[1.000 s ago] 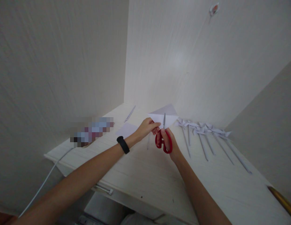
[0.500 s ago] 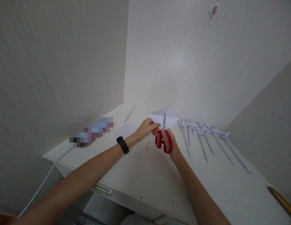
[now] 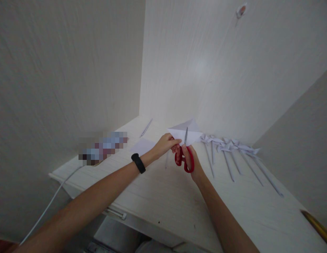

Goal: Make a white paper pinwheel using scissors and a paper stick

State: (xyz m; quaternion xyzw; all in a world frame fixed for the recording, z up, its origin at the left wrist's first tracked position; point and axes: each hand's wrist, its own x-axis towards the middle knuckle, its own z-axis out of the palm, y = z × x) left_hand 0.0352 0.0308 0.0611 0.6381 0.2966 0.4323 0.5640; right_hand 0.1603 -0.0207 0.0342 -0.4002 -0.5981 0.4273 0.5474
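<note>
Advancing scissors (image 3: 184,151) deeper into paper (image 3: 184,131)

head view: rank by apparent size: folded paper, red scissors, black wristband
1. folded paper, held by the left hand
2. red scissors, in the right hand; partly hidden, so close to the paper
3. black wristband, clearly smallest

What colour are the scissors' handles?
Red; the scissors in the right hand show in the head view.

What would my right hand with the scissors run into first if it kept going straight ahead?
The right hand points the red-handled scissors into the folded white paper sheet; beyond that, probably the pale wall.
</note>
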